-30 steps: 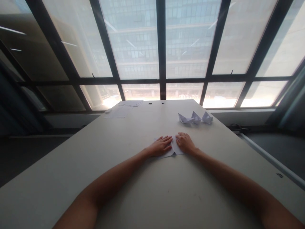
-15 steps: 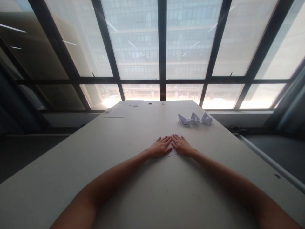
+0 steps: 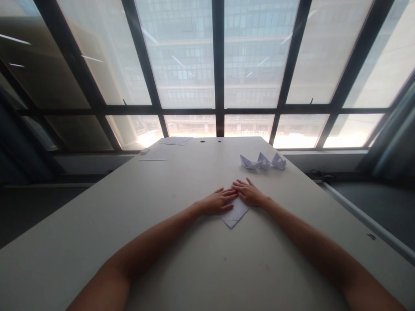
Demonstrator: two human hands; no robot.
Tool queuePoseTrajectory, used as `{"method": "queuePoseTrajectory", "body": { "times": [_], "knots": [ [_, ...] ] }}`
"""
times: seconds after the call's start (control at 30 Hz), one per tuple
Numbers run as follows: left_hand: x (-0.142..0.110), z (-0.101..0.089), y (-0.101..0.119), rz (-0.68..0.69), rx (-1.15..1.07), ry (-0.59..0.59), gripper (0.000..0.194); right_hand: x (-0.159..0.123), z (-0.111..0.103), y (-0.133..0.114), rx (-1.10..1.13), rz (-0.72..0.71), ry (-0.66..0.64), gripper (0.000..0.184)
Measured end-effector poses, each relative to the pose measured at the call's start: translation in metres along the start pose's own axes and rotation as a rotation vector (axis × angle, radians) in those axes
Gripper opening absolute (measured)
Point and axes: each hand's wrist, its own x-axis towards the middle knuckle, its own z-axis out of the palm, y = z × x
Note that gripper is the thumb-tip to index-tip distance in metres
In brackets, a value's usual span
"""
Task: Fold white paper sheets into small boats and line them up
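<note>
Watching remotely, the pointed white folded paper (image 3: 235,215) is on the white table (image 3: 181,259) under my flattened left hand (image 3: 218,202) and right hand (image 3: 250,193), fingertips meeting, guess that keeps it flat. Three white paper boats (image 3: 263,161) sit beyond, probably out of the way.

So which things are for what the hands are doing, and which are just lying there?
In use now:
folded paper
left hand and right hand, both on the paper
white table, underneath

Seemingly just lying there, with no hand on them:
three paper boats
flat paper sheets, far left
</note>
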Motion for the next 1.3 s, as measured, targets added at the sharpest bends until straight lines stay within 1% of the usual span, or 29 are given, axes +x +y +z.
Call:
{"method": "queuePoseTrajectory", "body": {
  "times": [0.07, 0.13, 0.17, 0.2, 0.27, 0.33, 0.37, 0.43, 0.53, 0.6, 0.67, 0.73, 0.83, 0.97, 1.07, 1.13, 1.2, 1.3],
  "knots": [
    [0.001, 0.003, -0.001, -0.05, 0.005, -0.045, 0.063, 0.001, 0.0, -0.007, -0.097, 0.136, 0.087, 0.041],
    [0.004, 0.009, -0.002, -0.159, 0.026, -0.037, 0.066, 0.001, 0.002, -0.014, -0.126, 0.292, 0.153, 0.035],
    [0.007, 0.013, -0.003, -0.23, 0.039, -0.019, 0.066, 0.002, 0.005, -0.018, -0.11, 0.335, 0.167, 0.035],
    [0.009, 0.018, -0.004, -0.304, 0.053, 0.005, 0.066, 0.002, 0.008, -0.022, -0.085, 0.345, 0.168, 0.036],
    [0.013, 0.025, -0.007, -0.431, 0.074, 0.047, 0.065, 0.002, 0.015, -0.029, -0.04, 0.319, 0.139, 0.042],
    [0.014, 0.029, -0.011, -0.501, 0.075, 0.064, 0.062, 0.003, 0.02, -0.033, -0.016, 0.291, 0.091, 0.054],
    [0.014, 0.028, -0.013, -0.507, 0.069, 0.066, 0.061, 0.004, 0.022, -0.033, -0.007, 0.276, 0.06, 0.06],
    [0.012, 0.023, -0.018, -0.452, 0.054, 0.076, 0.058, 0.005, 0.022, -0.031, 0.018, 0.233, 0.007, 0.066],
    [0.003, 0.009, -0.027, -0.275, 0.027, 0.094, 0.055, 0.005, 0.017, -0.024, 0.042, 0.162, -0.041, 0.067],
    [-0.004, -0.001, -0.033, -0.202, 0.0, 0.046, 0.063, 0.003, 0.013, -0.02, 0.05, 0.125, -0.062, 0.068],
    [-0.01, -0.008, -0.038, -0.18, -0.025, -0.03, 0.075, 0.002, 0.01, -0.017, 0.058, 0.09, -0.075, 0.071],
    [-0.014, -0.013, -0.041, -0.165, -0.046, -0.086, 0.082, 0.001, 0.009, -0.016, 0.068, 0.061, -0.084, 0.075],
    [-0.016, -0.016, -0.04, -0.159, -0.069, -0.09, 0.084, -0.001, 0.006, -0.015, 0.092, 0.04, -0.091, 0.08],
    [-0.017, -0.013, -0.034, -0.224, -0.091, -0.009, 0.085, -0.002, 0.003, -0.015, 0.136, 0.033, -0.071, 0.086],
    [-0.018, -0.008, -0.033, -0.241, -0.138, 0.102, 0.082, -0.003, 0.001, -0.016, 0.174, 0.049, -0.017, 0.083],
    [-0.017, -0.004, -0.035, -0.252, -0.19, 0.212, 0.076, -0.003, 0.002, -0.016, 0.204, 0.058, 0.038, 0.075],
    [-0.015, -0.001, -0.038, -0.27, -0.234, 0.32, 0.067, -0.002, 0.004, -0.015, 0.237, 0.06, 0.097, 0.063],
    [-0.01, 0.002, -0.041, -0.31, -0.239, 0.413, 0.042, 0.0, 0.011, -0.013, 0.282, 0.065, 0.174, 0.041]
  ]
}}
